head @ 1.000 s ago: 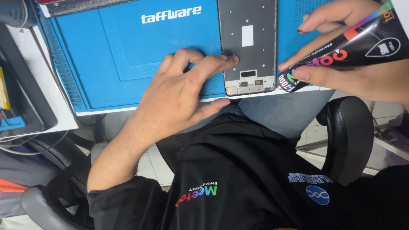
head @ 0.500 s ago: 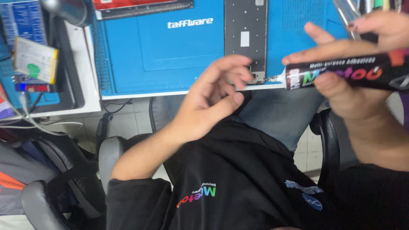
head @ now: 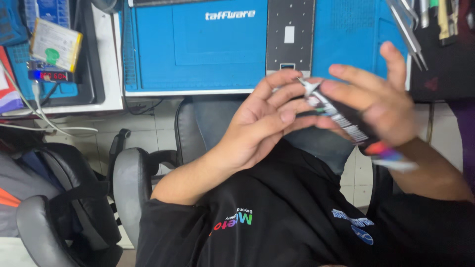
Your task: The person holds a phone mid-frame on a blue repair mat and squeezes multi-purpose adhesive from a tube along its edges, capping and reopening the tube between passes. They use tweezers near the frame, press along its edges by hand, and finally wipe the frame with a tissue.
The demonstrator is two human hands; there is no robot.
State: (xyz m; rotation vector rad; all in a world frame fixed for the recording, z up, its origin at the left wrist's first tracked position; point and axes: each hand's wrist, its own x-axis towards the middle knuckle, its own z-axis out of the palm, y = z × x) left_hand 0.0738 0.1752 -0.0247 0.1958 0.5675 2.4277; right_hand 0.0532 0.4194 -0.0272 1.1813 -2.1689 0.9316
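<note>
1. Work mat [head: 217, 49]: bright blue.
2. Phone frame [head: 290, 37]: dark grey, small white patch.
3. Glue tube [head: 346, 121]: black, white stripes, multicoloured end.
4. Shirt [head: 277, 217]: black, multicoloured print.

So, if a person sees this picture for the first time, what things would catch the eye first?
First, the two hands meeting in the middle above the lap: the left hand pinches the nozzle of a dark adhesive tube that the right hand holds. Next, the bright blue work mat at the top, with a grey phone frame lying on it. On the upper right, metal tweezers lie at the mat's edge.
</note>
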